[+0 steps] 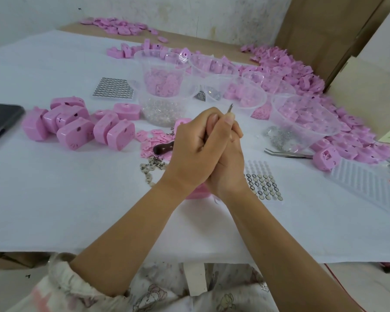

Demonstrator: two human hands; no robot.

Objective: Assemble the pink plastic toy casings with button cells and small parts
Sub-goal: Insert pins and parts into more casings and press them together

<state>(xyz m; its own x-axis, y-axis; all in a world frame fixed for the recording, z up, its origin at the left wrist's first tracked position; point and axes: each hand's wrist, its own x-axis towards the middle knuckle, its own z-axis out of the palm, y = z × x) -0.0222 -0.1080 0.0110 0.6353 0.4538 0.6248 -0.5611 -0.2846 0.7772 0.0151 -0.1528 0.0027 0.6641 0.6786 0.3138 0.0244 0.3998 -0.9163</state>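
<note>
The pink plastic toy casing (196, 195) lies under the wrists, nearer the person than the fingers, mostly hidden. Both the left hand (189, 154) and right hand (229, 168) clasp one thin metal-tipped tool (230, 108), its shaft pointing up and away beyond the fingertips; neither hand seems nearer.

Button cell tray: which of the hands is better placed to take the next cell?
The right hand, probably. The button cell tray lies just beside its wrist, while the left hand would have to cross over. Both hands are clasped round a thin metal tool, so it must let go first.
</note>
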